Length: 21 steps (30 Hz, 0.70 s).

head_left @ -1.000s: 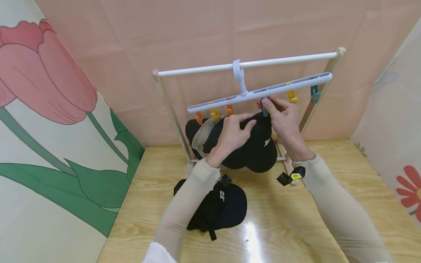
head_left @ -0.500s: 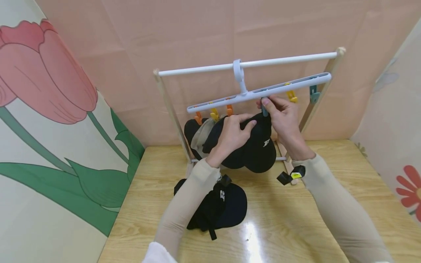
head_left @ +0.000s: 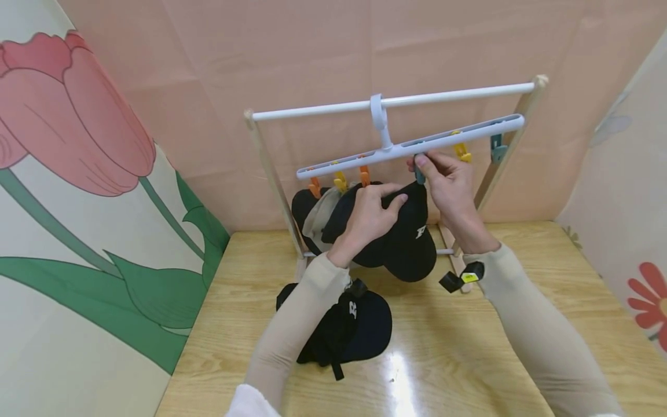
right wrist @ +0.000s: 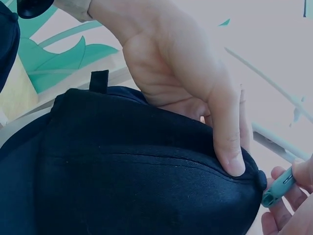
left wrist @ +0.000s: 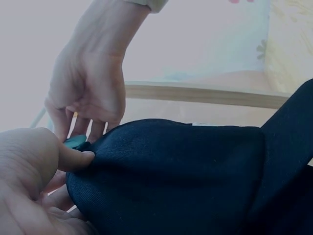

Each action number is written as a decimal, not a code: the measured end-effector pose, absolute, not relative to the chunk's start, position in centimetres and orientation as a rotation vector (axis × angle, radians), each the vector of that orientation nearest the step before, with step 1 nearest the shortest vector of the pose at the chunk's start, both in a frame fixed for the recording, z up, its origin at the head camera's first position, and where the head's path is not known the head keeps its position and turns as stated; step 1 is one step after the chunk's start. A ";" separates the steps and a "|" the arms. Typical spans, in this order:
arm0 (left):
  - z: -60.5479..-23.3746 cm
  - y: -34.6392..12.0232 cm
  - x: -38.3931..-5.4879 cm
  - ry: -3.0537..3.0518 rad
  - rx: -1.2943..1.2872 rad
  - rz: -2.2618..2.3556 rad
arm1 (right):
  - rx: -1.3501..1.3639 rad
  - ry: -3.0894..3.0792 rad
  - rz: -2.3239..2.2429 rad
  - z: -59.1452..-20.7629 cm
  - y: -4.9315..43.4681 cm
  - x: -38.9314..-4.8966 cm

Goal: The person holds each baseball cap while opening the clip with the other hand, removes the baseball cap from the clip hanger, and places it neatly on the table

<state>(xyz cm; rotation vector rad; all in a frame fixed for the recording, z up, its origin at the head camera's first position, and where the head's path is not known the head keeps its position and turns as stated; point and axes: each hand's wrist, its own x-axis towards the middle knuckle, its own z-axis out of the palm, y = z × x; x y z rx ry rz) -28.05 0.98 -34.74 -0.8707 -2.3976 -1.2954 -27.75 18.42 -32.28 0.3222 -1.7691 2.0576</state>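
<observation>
My left hand [head_left: 371, 217] pinches the top of a black baseball cap [head_left: 411, 249] with a white letter on its front, thumb on the crown. The cap hangs with its brim low. A teal clip [head_left: 419, 174] under the pale blue hanger [head_left: 443, 141] is pinched between the thumb and fingers of my right hand [head_left: 452, 188]. In the right wrist view the clip's tip [right wrist: 269, 198] sits right beside the button on the cap's crown; whether it grips any cloth I cannot tell.
Left along the hanger, orange and yellow clips [head_left: 340, 181] hold a beige cap [head_left: 318, 214] and dark caps. A yellow clip [head_left: 461, 152] and a teal clip [head_left: 498, 149] hang at right. Another black cap [head_left: 365, 333] lies on the wooden table [head_left: 469, 347] below the rack [head_left: 312, 112].
The black cap has dropped slightly from the teal clip and its brim has swung a little downward with my left hand. My right hand stays at the clip.
</observation>
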 end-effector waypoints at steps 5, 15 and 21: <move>-35.0 0.9 -28.0 -2.390 -0.868 -1.320 | 0.360 -1.745 2.062 -32.4 18.4 -27.8; -35.3 0.6 -27.9 -2.419 -0.837 -1.479 | 0.381 -1.773 2.015 -32.6 18.4 -27.7; -35.4 0.4 -27.7 -2.408 -0.797 -1.572 | 0.404 -1.847 1.949 -32.9 18.6 -27.4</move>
